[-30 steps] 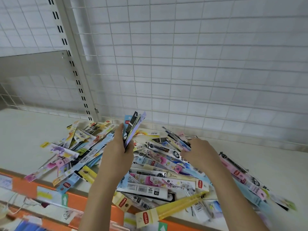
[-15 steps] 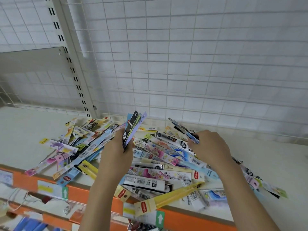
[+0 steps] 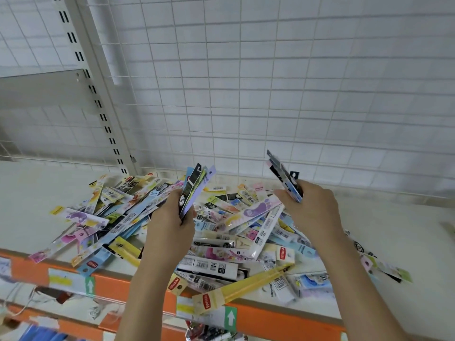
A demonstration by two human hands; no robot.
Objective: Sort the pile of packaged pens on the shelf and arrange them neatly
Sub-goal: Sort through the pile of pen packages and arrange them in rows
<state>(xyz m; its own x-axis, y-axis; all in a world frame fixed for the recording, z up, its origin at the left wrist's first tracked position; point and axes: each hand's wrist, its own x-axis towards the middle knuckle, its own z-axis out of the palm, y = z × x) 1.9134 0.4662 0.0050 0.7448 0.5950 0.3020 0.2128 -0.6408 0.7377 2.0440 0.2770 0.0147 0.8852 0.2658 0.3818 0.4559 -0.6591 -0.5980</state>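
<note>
Head view: pen packets (image 3: 285, 179) between right fingers (image 3: 286, 196)

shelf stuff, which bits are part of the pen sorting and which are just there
Job:
pile of packaged pens
left hand gripping a sorted bundle
right hand holding picked packs
shelf

Just there:
wire grid backing
arrow price labels
slotted upright

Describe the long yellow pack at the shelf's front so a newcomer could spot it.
Start at the orange shelf edge. Between the forearms, the yellow pack lies diagonally, its red-labelled end overhanging that edge. It is the only translucent all-yellow strip there.
</note>
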